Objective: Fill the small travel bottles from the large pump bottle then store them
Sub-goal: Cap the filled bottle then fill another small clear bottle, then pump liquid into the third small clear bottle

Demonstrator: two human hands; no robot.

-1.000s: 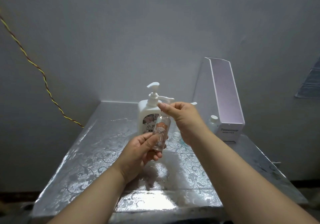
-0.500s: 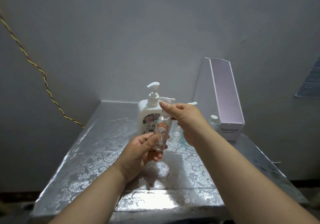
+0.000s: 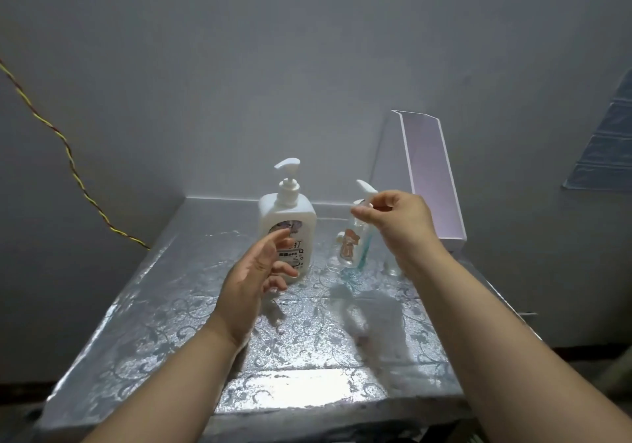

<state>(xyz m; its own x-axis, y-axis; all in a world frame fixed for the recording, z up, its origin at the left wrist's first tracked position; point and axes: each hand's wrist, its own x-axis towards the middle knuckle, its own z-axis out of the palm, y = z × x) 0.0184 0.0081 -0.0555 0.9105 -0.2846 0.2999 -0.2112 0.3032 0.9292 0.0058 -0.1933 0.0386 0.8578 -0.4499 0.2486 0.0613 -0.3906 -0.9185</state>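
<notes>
The large pump bottle [image 3: 286,223] stands upright near the back of the silver, flower-embossed tabletop [image 3: 164,305], white, with a printed label on its front and its nozzle turned to the left. The left hand [image 3: 253,271] hovers just in front of it with a wide, empty grip. Its fingers are loosely spread and its fingertips overlap the label, but contact cannot be made out.

To the right, the right hand [image 3: 396,223] closes a narrow grip on the white pump cap [image 3: 363,191] of a small travel bottle [image 3: 349,247], pinching it between thumb and forefinger. The bottle is clear, carries an orange cartoon sticker and leans slightly. A teal tube [image 3: 363,251] runs down beside it. Whether its base rests on the tabletop cannot be told.

Another clear bottle [image 3: 393,268] shows partly behind the right wrist. A tall white box [image 3: 434,175] stands upright at the right rear corner, just behind the right hand. A twisted yellow-and-red wire [image 3: 68,155] runs down the left wall to the tabletop's edge.
</notes>
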